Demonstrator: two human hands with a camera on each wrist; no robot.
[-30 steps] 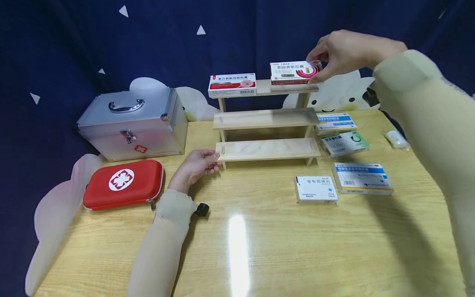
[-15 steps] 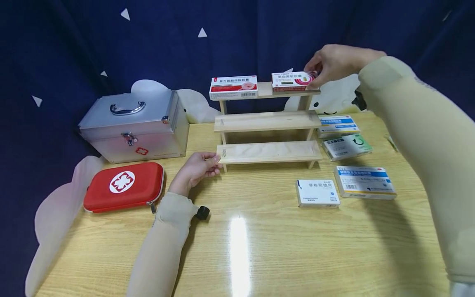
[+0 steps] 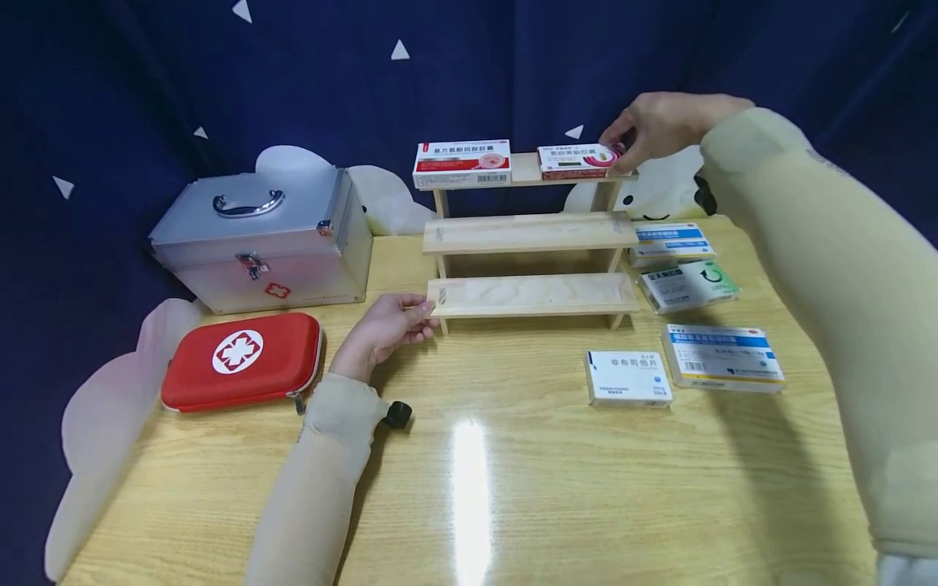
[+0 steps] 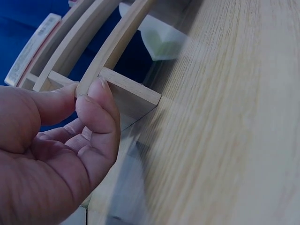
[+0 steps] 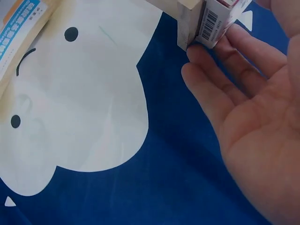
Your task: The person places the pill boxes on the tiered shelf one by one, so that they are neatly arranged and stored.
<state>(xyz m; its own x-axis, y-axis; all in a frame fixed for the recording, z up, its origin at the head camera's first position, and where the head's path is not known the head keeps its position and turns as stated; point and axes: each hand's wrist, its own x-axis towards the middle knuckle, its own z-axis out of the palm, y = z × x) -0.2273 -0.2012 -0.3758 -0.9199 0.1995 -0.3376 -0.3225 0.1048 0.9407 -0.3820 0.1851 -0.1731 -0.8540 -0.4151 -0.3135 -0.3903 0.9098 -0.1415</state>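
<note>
Right grip, red-white box cropped by right-wrist view's edges.

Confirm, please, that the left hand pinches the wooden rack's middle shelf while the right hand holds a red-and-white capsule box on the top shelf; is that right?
Not quite: the left hand pinches the wooden rack's bottom shelf instead, as the head view shows; the rest is right.

The left hand pinches between thumb and bent forefinger, its other fingers curled beneath them; the sleeved left forearm slants back toward the body. Higher and well to its right, the right hand grips with thumb set against fingers — wrist bent inward, the sleeved right arm reaching far forward.
</note>
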